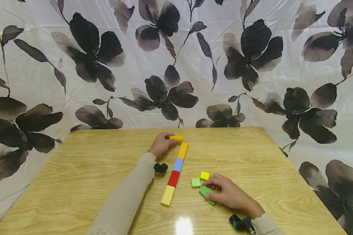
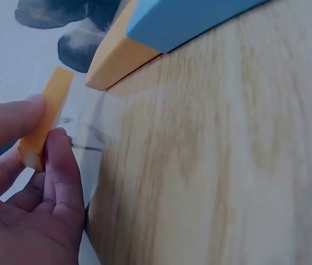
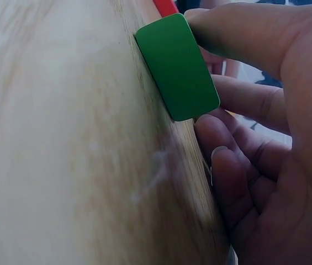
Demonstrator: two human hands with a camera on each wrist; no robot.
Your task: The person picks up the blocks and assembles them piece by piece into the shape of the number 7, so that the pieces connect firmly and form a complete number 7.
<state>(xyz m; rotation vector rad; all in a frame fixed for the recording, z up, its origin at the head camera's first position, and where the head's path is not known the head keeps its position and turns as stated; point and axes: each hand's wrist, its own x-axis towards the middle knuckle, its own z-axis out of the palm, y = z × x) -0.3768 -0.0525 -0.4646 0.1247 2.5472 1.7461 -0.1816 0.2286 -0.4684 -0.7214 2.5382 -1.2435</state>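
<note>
So the person's left hand (image 1: 162, 144) had an orange block (image 1: 178, 138) pinched between thumb and fingers, long axis going side to side, just beyond the far end of a row of blocks (image 1: 174, 179) that stretched away from the person. The right hand (image 1: 227, 193) gripped a green block (image 1: 206, 191), its length slanting from far left to near right, near a light green square (image 1: 195, 182). Shiny wood-grain table (image 1: 238, 150), flowery cloth (image 1: 206, 70) hung behind it
</note>
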